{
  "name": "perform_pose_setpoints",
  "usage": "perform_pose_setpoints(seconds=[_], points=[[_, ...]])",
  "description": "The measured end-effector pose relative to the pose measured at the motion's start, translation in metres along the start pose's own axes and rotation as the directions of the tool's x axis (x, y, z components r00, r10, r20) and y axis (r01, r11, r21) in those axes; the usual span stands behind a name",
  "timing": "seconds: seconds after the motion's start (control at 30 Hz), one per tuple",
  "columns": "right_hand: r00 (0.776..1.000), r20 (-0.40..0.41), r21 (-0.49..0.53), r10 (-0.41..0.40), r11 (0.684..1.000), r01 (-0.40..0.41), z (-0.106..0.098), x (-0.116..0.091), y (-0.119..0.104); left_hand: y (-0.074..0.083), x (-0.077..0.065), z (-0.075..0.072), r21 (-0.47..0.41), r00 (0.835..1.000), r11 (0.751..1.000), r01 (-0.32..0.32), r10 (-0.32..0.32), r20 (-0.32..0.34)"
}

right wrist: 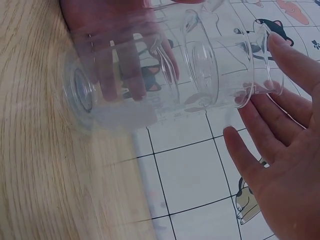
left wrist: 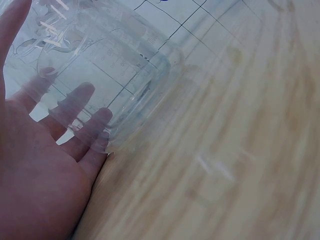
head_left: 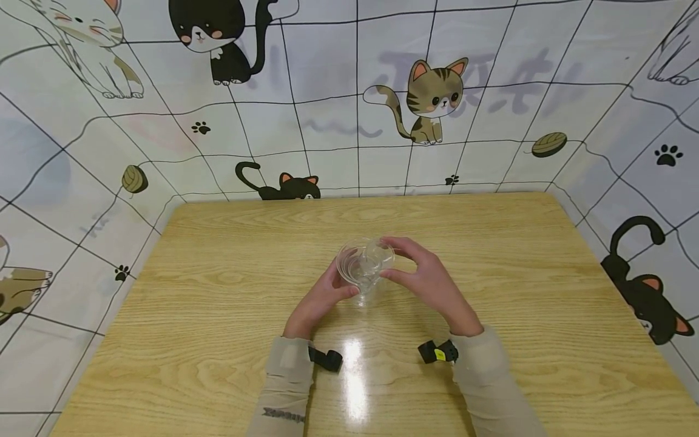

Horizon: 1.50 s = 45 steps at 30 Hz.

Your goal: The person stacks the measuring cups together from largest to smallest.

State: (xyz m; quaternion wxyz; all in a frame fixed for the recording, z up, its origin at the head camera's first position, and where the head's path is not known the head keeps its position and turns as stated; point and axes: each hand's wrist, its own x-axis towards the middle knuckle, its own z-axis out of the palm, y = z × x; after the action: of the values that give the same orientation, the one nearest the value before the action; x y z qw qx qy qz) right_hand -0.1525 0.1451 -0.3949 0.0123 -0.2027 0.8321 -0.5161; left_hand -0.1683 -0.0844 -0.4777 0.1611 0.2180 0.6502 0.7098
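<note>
A clear glass beaker (head_left: 349,276) with printed graduations stands upright on the table, near the middle. My left hand (head_left: 323,298) grips its side, thumb on the near side and fingers around the far side, which show through the glass (left wrist: 117,65) in the left wrist view. A smaller clear beaker (head_left: 377,258) sits partly inside the larger one, its rim sticking out above. My right hand (head_left: 428,278) pinches that rim (right wrist: 276,75) between thumb and fingers. Several glass rims overlap, so I cannot tell how many pieces are nested.
The wooden table (head_left: 229,255) extends on all sides of the hands. A white cat-print sheet (head_left: 327,121) with grid lines rises behind it and along both sides. Black straps (head_left: 327,359) sit at the wrists, over beige sleeves (head_left: 284,388).
</note>
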Motion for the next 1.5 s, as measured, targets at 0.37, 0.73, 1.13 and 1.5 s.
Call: perform_pose_setpoints(seconds=[0.37,0.73,1.13,1.5], points=[[0.998,0.034,0.008,-0.049,0.999,0.049,0.003,0.003,0.004,0.018,-0.004,0.006,-0.012,1.000,1.000,0.002,-0.002,0.020],[0.995,0.073,0.012,-0.071,0.997,0.070,0.006,0.005,0.011,0.020,-0.005,0.007,-0.004,1.000,1.000,0.022,-0.022,0.021],[0.982,0.178,-0.046,-0.066,0.996,0.076,-0.003,0.013,0.006,0.020,-0.004,0.007,0.004,0.999,0.999,0.038,-0.038,0.020],[0.955,0.285,-0.201,-0.082,0.969,0.143,-0.015,0.027,-0.002,0.022,-0.001,0.009,0.004,1.000,1.000,0.031,-0.031,-0.002]])
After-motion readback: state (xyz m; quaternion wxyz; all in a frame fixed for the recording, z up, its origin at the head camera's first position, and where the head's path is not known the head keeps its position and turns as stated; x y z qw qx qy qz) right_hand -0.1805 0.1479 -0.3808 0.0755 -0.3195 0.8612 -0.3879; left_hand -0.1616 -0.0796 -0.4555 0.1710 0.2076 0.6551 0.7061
